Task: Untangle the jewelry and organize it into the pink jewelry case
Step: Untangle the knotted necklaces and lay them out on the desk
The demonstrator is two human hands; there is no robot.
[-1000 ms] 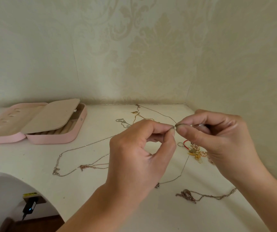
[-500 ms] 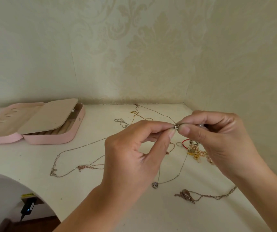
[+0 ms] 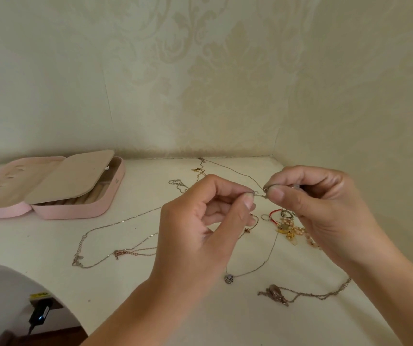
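My left hand (image 3: pixel 200 226) pinches one end of a thin silver necklace (image 3: pixel 268 258) between thumb and forefinger. My right hand (image 3: pixel 320 208) pinches the other clasp end, a small gap apart from the left. The chain loops down to a round pendant (image 3: pixel 229 278) lying on the white table (image 3: pixel 38 240). The pink jewelry case (image 3: pixel 75 211) lies open at the far left, its beige inner flap partly lowered over the compartments. Other chains lie spread on the table: a long silver one (image 3: pixel 95 229), a rose-gold one (image 3: pixel 130 252).
A tangle of gold, pearl and red jewelry (image 3: pixel 286 227) sits under my right hand. A chain with a brown pendant (image 3: pixel 279 294) lies near the front right. Walls close the back and right. The table has a curved cut-out at the front left with a plug (image 3: pixel 39 314) below.
The two clasp ends, touching before, now sit slightly apart. The pendant has slid out from behind my left hand into view on the table. Both hands stay in place.
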